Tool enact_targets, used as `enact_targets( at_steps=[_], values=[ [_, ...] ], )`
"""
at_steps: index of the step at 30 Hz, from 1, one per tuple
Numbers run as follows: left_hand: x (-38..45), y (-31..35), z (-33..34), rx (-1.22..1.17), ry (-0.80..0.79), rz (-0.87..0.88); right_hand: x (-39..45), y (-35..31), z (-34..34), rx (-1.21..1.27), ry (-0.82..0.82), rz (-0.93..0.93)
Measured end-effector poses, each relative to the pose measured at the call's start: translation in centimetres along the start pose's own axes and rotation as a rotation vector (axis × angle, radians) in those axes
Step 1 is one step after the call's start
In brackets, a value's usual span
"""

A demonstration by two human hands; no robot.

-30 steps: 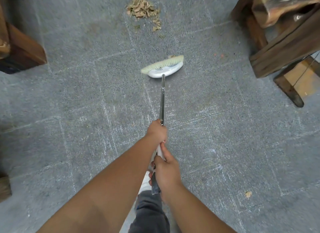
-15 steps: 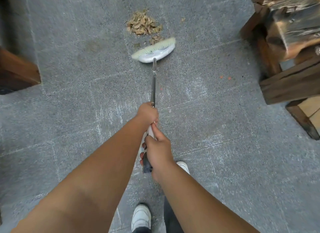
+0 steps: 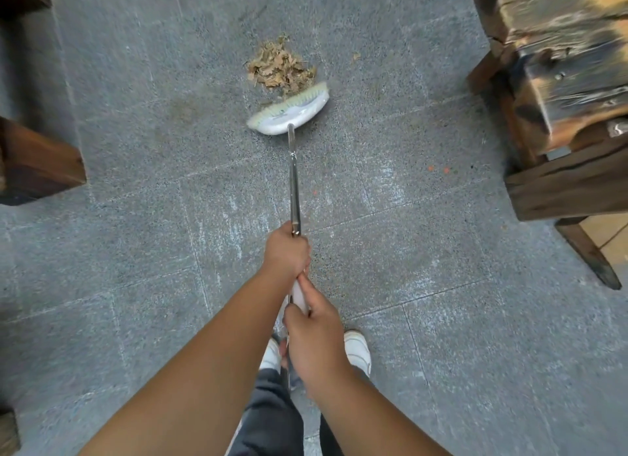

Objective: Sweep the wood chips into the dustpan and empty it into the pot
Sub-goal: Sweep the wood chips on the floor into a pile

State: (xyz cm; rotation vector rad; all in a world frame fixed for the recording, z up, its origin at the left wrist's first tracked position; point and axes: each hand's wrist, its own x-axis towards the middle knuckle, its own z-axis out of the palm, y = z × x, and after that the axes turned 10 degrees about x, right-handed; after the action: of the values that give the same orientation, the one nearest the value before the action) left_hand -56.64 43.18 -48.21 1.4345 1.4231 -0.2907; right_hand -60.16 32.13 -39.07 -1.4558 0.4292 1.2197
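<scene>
A pile of tan wood chips (image 3: 279, 67) lies on the grey stone floor ahead of me. A broom with a white head and pale bristles (image 3: 292, 111) rests just behind the pile, its bristles touching the near right edge of the chips. The broom's metal handle (image 3: 294, 184) runs back to me. My left hand (image 3: 287, 252) grips the handle higher up, and my right hand (image 3: 314, 336) grips the pale end of it just below. No dustpan or pot is in view.
Dark wooden furniture (image 3: 557, 92) stands at the right, with a slanted leg (image 3: 588, 252) reaching onto the floor. Brown wooden blocks (image 3: 37, 160) sit at the left edge. A single loose chip (image 3: 355, 56) lies right of the pile. My white shoes (image 3: 356, 350) are below my hands.
The broom head has travelled forward across the floor and now reaches the chip pile. I have stepped closer, with both hands staying on the handle.
</scene>
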Motion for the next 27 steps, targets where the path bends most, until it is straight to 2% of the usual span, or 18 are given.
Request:
enact_targets(
  at_steps=[3,6,8,10,14,19,27],
  values=[
    [-1.5,-0.9,-0.9,-0.174,-0.125,-0.065,-1.1,0.5,0.2,0.003,0.014,0.029],
    [-2.0,-1.2,-2.2,-0.581,-0.337,-0.178,-0.4,-0.6,0.5,0.064,-0.015,0.152],
    [-1.4,-0.9,-2.6,-0.703,-0.411,-0.219,0.6,-1.7,0.9,0.116,-0.048,0.188],
    [-0.4,0.1,-2.8,-0.695,-0.417,-0.213,1.8,-2.8,1.7,0.135,-0.048,0.160],
    [1.4,3.2,-3.2,-0.552,-0.316,-0.132,3.9,-4.7,3.2,0.099,0.008,0.079],
    [0.2,5.1,-3.6,-0.601,-0.318,-0.066,2.7,-5.7,3.2,0.064,0.021,-0.012],
    [-4.5,2.2,-3.5,-0.699,-0.377,-0.177,-2.2,-3.2,0.8,0.001,-0.032,-0.058]
  ],
)
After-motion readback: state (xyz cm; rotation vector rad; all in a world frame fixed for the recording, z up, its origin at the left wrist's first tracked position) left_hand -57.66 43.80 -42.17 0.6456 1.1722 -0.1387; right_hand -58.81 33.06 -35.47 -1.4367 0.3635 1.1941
